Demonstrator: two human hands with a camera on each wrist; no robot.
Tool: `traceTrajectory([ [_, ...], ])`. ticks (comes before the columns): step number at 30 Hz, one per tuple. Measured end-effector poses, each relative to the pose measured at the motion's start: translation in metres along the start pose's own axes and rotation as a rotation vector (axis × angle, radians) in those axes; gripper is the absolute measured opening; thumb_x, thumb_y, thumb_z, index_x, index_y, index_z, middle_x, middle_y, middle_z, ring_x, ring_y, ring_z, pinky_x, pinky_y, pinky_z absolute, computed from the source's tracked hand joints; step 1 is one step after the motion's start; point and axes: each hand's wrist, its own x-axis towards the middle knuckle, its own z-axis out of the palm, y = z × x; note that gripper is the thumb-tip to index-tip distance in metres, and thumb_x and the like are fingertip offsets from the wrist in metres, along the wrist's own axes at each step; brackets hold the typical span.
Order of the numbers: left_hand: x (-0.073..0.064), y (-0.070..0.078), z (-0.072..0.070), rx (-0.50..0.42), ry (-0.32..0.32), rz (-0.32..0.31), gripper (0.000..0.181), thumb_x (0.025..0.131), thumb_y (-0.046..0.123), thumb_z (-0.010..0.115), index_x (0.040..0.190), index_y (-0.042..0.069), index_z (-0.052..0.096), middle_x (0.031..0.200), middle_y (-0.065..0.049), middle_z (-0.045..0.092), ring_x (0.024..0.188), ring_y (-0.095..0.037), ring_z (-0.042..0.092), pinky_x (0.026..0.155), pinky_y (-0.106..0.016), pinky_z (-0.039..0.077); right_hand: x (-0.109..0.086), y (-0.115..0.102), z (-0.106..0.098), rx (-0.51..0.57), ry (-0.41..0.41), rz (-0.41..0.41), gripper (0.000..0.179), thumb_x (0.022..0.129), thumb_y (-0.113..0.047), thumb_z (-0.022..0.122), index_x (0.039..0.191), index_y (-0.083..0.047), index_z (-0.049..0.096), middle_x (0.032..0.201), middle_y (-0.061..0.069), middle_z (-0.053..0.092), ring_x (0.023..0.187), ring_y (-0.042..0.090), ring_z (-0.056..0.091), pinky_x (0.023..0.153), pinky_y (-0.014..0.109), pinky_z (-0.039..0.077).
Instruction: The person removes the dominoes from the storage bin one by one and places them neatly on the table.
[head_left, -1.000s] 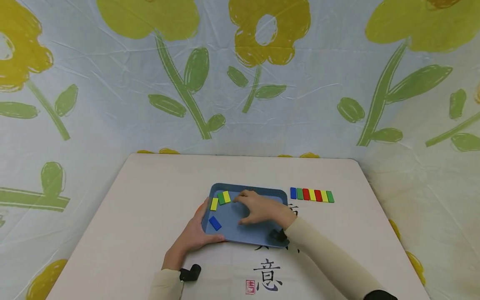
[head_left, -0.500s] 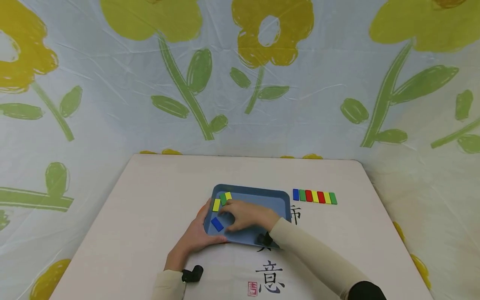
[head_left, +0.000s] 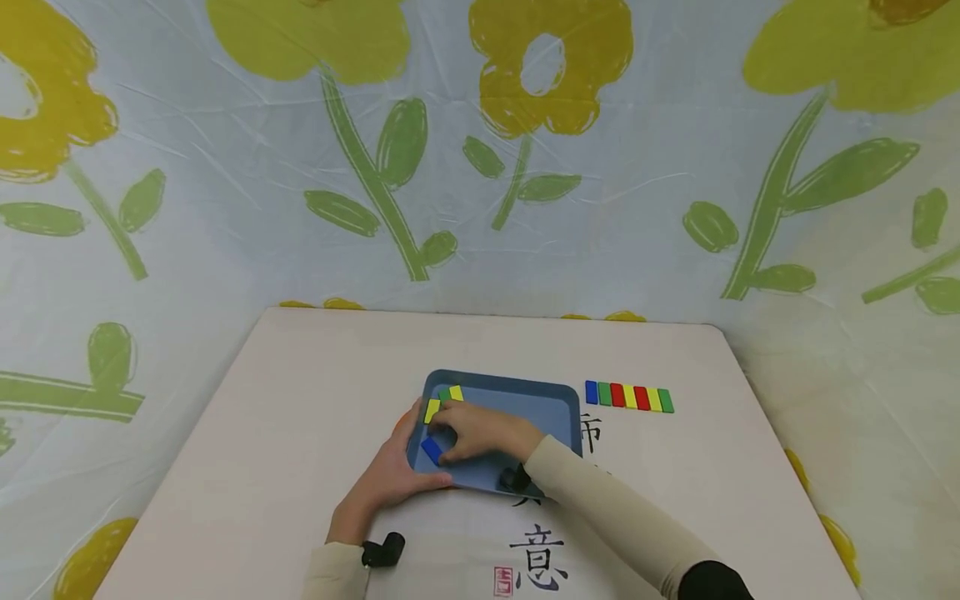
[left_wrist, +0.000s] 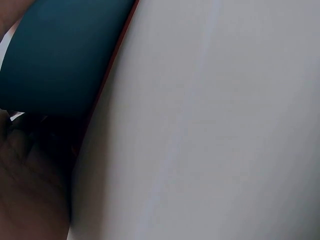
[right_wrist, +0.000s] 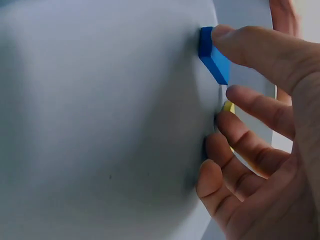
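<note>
My left hand (head_left: 393,471) grips the blue tray (head_left: 517,387) at its left end, its thumb along the near rim. In the left wrist view the tray's dark outer wall (left_wrist: 65,60) passes between parts of that hand. My right hand (head_left: 480,432) is low inside the tray, beside a blue block (head_left: 431,451). Its thumb touches one end of the block in the right wrist view, while the bent index finger stays just apart from it. Behind those fingers, a yellow block (head_left: 432,410), a green block (head_left: 444,395) and another yellow block (head_left: 456,392) lie near the tray's far left corner.
Right of the tray, a tight row of blue, green, red and yellow blocks (head_left: 630,397) lies on the pale table (head_left: 337,358). Black brush characters (head_left: 537,558) mark the table surface in front. A flowered cloth (head_left: 600,208) hangs behind.
My right hand has moved left and nearer across the tray, from its middle to the blue block, where the thumb now touches. My left hand keeps its grip on the tray.
</note>
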Motion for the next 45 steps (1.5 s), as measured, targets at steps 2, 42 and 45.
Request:
traceTrajectory([
  [2,0.001,0.000,0.000,-0.001,0.002,0.003,0.132,0.068,0.054,0.093,0.167,0.029,0.009,0.172,-0.002,0.020,0.156,-0.032,0.025,0.120,-0.064,0.029,0.001,0.000,0.000,-0.011,0.000,0.004,0.053,0.088,-0.033,0.083,0.132,-0.009,0.067,0.129,0.004,0.062,0.105,0.007,0.058,0.097,0.022,0.051],
  [42,0.001,0.005,-0.002,0.007,-0.011,-0.066,0.133,0.067,0.055,0.093,0.166,0.035,0.007,0.173,-0.002,0.017,0.156,-0.034,0.025,0.120,-0.063,0.030,-0.047,0.036,-0.042,0.172,0.154,0.144,0.049,0.091,-0.023,0.072,0.137,-0.010,0.064,0.126,0.009,0.063,0.106,0.022,0.060,0.090,0.038,0.054],
  [45,0.001,0.004,-0.001,0.017,-0.014,-0.072,0.133,0.067,0.056,0.092,0.166,0.035,0.007,0.172,-0.002,0.018,0.156,-0.033,0.025,0.120,-0.064,0.029,-0.056,0.041,-0.046,0.191,0.177,0.158,0.048,0.090,-0.023,0.072,0.135,-0.010,0.065,0.126,0.011,0.063,0.107,0.025,0.059,0.091,0.041,0.054],
])
